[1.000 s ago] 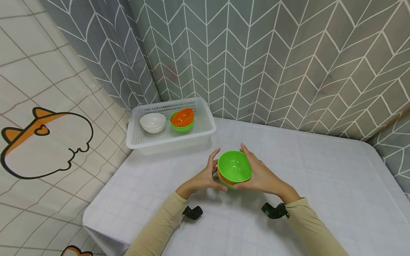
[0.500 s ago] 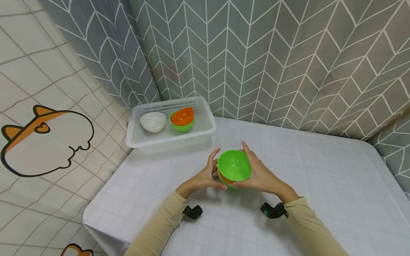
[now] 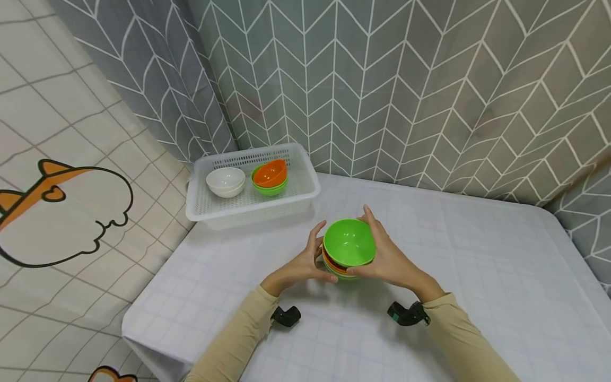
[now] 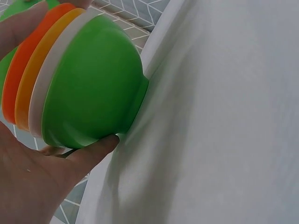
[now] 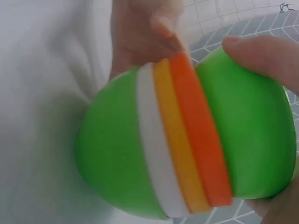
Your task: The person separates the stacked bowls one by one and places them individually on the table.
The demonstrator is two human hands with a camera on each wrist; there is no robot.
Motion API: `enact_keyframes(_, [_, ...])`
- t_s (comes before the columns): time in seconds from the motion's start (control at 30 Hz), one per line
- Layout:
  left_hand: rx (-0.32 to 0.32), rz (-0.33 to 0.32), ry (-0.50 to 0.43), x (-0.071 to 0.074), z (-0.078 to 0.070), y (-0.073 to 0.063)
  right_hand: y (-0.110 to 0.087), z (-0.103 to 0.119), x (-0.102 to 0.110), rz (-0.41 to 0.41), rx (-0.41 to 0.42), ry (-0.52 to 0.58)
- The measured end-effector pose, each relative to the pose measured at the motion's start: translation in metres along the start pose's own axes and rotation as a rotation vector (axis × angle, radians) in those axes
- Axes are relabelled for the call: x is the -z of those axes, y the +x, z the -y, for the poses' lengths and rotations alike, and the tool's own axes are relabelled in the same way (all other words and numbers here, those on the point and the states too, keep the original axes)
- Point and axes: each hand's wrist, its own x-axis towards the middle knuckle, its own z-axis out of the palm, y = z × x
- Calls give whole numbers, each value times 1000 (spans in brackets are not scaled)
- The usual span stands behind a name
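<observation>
A stack of nested bowls stands on the white tablecloth in front of me. My left hand [image 3: 303,265] holds the stack's left side, its thumb low by the bottom green bowl [image 4: 98,84]. Above that bowl come the rims of a white bowl [image 5: 156,144], a yellow-orange bowl [image 5: 180,140] and a red-orange bowl [image 5: 201,135]. My right hand [image 3: 391,262] grips another green bowl [image 3: 350,241] at the top, thumb on the near side and fingers on the far side. In the right wrist view this top bowl sits raised and tilted out of the red-orange one.
A white plastic basket [image 3: 253,208] stands at the back left of the table. Inside are stacked white bowls [image 3: 225,182] and green bowls [image 3: 269,190] with a tilted orange bowl [image 3: 270,173] on top. A patterned grey curtain [image 3: 382,95] hangs behind the table.
My right hand has raised the top green bowl slightly, and more of the red-orange bowl's rim shows beneath it. The left hand has stayed around the stack.
</observation>
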Motion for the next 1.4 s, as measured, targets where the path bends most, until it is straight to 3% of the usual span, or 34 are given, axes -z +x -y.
enact_keyframes(0.37, [-6, -1, 5, 7, 1, -2, -13, 7, 39, -144, -28, -30])
enact_keyframes(0.7, [2, -10, -4, 9, 2, -3, -39, -36, 74, -243, -151, -34])
enact_keyframes(1.03, [-49, 20, 50, 6, 7, -1, -59, -89, 78, -245, -285, -124])
enact_keyframes(1.4, [-42, 46, 43, -1, 4, -1, -72, -101, 74, -237, -323, -142])
